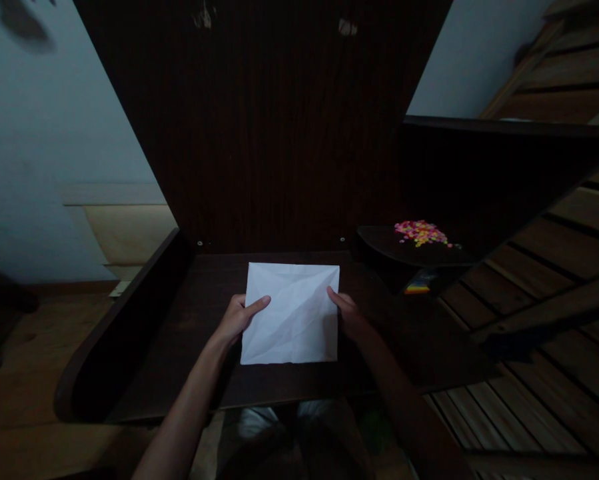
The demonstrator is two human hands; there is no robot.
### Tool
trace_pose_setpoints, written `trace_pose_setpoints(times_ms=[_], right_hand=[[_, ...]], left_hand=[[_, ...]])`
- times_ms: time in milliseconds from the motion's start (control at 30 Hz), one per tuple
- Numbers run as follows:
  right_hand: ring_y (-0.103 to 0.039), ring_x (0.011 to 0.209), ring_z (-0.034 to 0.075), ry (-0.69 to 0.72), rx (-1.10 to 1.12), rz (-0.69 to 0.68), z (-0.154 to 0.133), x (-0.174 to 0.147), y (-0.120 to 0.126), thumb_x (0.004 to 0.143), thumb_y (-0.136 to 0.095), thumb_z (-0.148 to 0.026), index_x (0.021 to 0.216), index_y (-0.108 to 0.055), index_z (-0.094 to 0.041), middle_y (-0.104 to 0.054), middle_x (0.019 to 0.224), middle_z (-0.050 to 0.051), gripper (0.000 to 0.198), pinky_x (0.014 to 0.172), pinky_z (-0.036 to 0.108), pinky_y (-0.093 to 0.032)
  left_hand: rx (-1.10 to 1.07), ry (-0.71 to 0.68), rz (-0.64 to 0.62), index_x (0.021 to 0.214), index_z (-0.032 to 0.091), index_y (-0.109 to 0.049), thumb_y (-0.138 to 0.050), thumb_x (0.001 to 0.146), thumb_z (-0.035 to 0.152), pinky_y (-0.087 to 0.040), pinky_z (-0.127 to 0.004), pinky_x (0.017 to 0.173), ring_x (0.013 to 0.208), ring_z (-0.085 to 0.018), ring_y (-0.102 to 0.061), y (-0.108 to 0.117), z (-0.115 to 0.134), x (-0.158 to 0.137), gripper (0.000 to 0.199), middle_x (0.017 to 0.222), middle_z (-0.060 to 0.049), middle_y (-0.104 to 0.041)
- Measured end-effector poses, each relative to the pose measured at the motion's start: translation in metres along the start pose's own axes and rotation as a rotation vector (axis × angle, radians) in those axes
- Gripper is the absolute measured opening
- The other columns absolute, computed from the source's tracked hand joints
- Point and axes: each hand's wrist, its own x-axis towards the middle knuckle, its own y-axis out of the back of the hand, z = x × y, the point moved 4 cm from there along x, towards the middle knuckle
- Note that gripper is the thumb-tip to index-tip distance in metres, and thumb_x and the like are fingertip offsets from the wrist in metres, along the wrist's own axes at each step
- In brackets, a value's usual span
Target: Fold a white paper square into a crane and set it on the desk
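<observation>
A white sheet of paper (292, 320), roughly square and marked with diagonal and upright creases, is held up in front of me over the dark desk. My left hand (239, 316) grips its left edge, thumb on the face and fingers behind. On the opposite edge my right hand (346, 310) pinches the paper near the upper right corner, thumb in front. The fingers of both hands are mostly hidden behind the sheet.
The dark wooden desk (179, 360) has a raised left side and a tall back panel (269, 133). On a small rounded shelf (379, 243) at right lies a pile of colourful small pieces (422, 233). Below it shows a rainbow-striped item (418, 287). Wooden slats (554, 267) stand further right.
</observation>
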Motion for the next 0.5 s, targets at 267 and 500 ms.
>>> trace_pose_setpoints(times_ms=[267, 500], right_hand=[[-0.069, 0.076, 0.024, -0.064, 0.09, -0.064, 0.006, -0.02, -0.013, 0.075, -0.067, -0.052, 0.082, -0.069, -0.018, -0.073, 0.079, 0.006, 0.035, 0.069, 0.033, -0.052], [-0.069, 0.071, 0.024, -0.068, 0.063, -0.061, 0.008, -0.009, -0.012, 0.076, -0.066, -0.049, 0.082, -0.068, -0.016, -0.073, 0.075, 0.008, 0.034, 0.065, 0.032, -0.051]], left_hand=[[-0.297, 0.129, -0.083, 0.069, 0.008, -0.07, -0.084, 0.058, 0.032, -0.054, -0.028, 0.057, 0.057, -0.02, -0.068, 0.001, -0.017, -0.001, 0.03, 0.066, -0.01, -0.072], [-0.314, 0.154, -0.139, 0.071, 0.008, -0.069, -0.083, 0.063, 0.03, -0.054, -0.025, 0.057, 0.061, -0.02, -0.069, -0.005, -0.015, -0.007, 0.027, 0.07, -0.011, -0.073]])
